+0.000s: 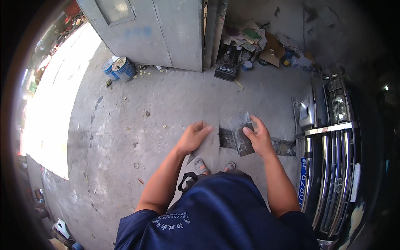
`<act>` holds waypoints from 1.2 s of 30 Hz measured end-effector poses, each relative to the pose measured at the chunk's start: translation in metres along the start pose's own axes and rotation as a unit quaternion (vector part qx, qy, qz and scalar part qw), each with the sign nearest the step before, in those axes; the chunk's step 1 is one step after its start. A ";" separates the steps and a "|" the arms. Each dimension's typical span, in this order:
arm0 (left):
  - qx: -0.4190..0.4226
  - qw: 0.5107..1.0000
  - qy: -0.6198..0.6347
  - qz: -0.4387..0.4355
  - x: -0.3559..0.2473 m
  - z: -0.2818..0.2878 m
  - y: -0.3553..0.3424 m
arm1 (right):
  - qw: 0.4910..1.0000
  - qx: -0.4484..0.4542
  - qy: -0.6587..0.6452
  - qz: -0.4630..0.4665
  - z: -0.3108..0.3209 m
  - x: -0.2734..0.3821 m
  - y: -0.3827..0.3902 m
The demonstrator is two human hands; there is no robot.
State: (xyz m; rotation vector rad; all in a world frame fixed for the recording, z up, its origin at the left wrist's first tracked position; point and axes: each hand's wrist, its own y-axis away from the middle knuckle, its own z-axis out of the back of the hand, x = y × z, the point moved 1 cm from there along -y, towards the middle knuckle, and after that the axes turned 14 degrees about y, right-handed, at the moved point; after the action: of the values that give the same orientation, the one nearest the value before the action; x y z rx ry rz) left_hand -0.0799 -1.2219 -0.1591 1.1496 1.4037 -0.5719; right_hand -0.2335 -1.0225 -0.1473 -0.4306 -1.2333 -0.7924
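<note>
In front of my body, my left hand (193, 137) pinches a thin, light grey sheet (204, 149) between thumb and fingers. The sheet hangs with one corner pointing down toward my feet, and its colour blends with the floor. My right hand (261, 138) grips a flat, dark grey rectangular piece (239, 132) with pale smudges. The thumb lies across its face while the other fingers are mostly hidden behind it. The two pieces are apart. What exactly each piece is, I cannot tell.
A car front with chrome grille (323, 179) stands close on my right. Ahead are a grey metal door (166, 37), blue paint buckets (125, 71), a black case (226, 73) and a cardboard box (273, 50) by piled papers. A broken trench (283, 146) crosses the concrete floor.
</note>
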 end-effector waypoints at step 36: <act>-0.059 0.834 -0.489 -0.249 -0.045 -0.159 -0.196 | 0.993 0.095 0.067 0.030 0.160 -0.035 -0.141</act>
State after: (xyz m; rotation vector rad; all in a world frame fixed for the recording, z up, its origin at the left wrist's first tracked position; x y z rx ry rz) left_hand -0.3314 -1.1758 -0.1386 0.2340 0.7754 -1.2123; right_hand -0.4485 -0.9967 -0.1494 -0.2550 -1.1527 -0.6354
